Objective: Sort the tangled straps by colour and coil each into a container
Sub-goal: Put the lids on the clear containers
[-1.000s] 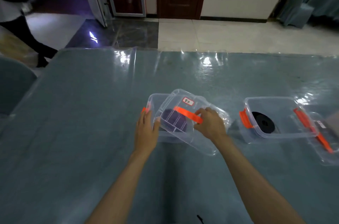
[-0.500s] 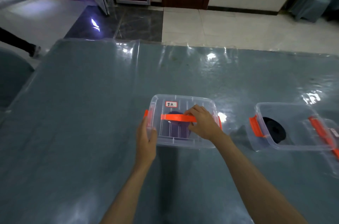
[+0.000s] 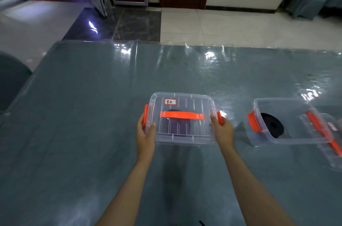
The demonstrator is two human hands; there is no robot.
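A clear plastic box (image 3: 196, 133) with its lid (image 3: 192, 103) on sits in front of me on the table; an orange handle (image 3: 182, 115) runs across the lid and a white label is stuck near its back edge. A coiled purple strap (image 3: 177, 126) shows through the plastic. My left hand (image 3: 145, 136) grips the box's left end at the orange clip (image 3: 144, 117). My right hand (image 3: 222, 131) grips the right end at the other clip (image 3: 219, 117). To the right, an open clear box (image 3: 296, 137) holds a coiled black strap (image 3: 272, 127).
The second box's lid (image 3: 325, 133) with an orange handle lies across its right end. The table (image 3: 83, 114) has a grey-blue cloth under clear plastic sheeting. A grey chair back (image 3: 11, 79) stands at the left edge. Tiled floor and doors lie beyond.
The lid went from tilted over the box to seated flat on it. My right hand left the lid's handle and moved to the box's right clip.
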